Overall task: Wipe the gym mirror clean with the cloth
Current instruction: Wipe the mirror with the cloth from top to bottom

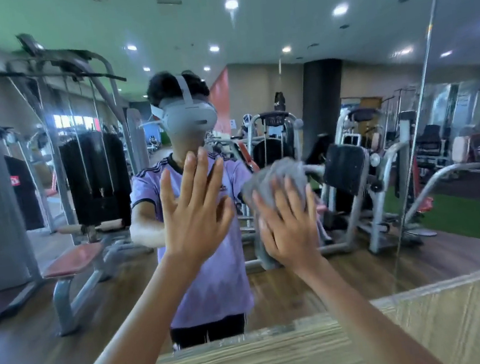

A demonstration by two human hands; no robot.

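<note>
left grip (197, 217) released, palm flat on large wall mirror (335, 34); right grip (289, 233), also released, presses crumpled grey cloth (277, 174) against it.

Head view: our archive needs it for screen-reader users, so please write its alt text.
A person's right hand presses a grey cloth flat against a gym mirror, while the left hand is held open at the glass beside it, fingers spread. The mirror reflects weight machines and the person in a lilac shirt.
</note>
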